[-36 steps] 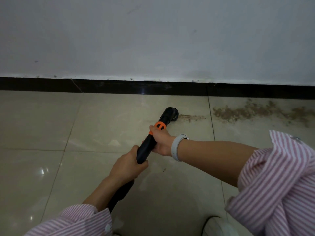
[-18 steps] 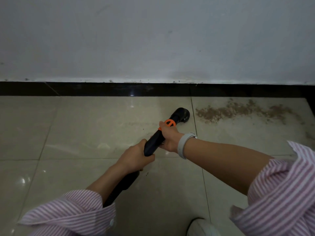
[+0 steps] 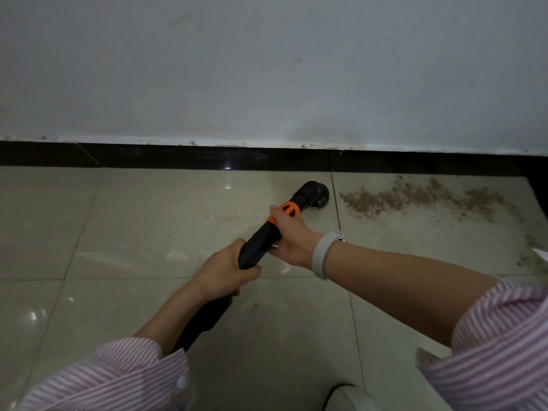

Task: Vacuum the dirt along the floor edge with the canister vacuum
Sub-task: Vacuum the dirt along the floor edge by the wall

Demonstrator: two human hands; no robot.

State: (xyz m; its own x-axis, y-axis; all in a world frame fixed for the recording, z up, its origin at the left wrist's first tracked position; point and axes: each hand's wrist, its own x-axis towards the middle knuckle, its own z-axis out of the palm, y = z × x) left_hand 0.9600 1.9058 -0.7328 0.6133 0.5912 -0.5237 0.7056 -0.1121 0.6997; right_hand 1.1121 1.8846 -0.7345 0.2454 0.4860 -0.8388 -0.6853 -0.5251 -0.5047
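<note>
Vacuum wand (image 3: 261, 244) partly hand-hidden

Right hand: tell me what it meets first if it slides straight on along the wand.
The right hand would likely meet the black brush nozzle first; beyond that, up and right, lies the dirt patch.

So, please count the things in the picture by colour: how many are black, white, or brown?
Black: 2, vacuum wand, baseboard
White: 2, wristband, wall
Brown: 1, dirt patch
Total: 5
</note>
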